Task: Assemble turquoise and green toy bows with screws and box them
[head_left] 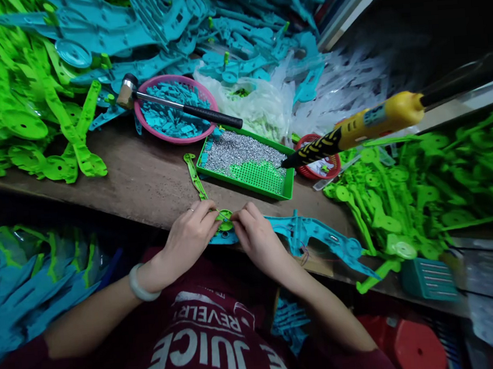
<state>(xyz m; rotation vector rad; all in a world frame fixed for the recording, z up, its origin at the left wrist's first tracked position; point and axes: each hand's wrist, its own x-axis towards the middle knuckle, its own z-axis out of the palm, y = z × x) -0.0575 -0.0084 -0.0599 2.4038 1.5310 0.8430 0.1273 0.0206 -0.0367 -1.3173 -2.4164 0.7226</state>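
Note:
A blue plastic bow-shaped part point(333, 235) lies along the table's front edge, with a green round piece point(224, 220) on its left end. A green plastic limb point(195, 177) runs up from that piece. My left hand point(193, 231) is closed in a pinch just left of the round piece, with a thin cord point(222, 214) at its fingertips. My right hand point(257, 235) is also closed, fingers pressed together at the round piece's right side. What it pinches is hidden by the fingers. A thin dark wire loop point(305, 254) hangs by the blue part's middle.
Beyond my hands sit a green tray point(251, 188) of small metal pieces, a pink basket point(170, 139) with a hammer point(189, 112) across it, and a red basket point(334, 166). A yellow power screwdriver point(365, 121) hangs above the tray. Green parts point(383, 191) and blue parts point(131, 23) lie piled around.

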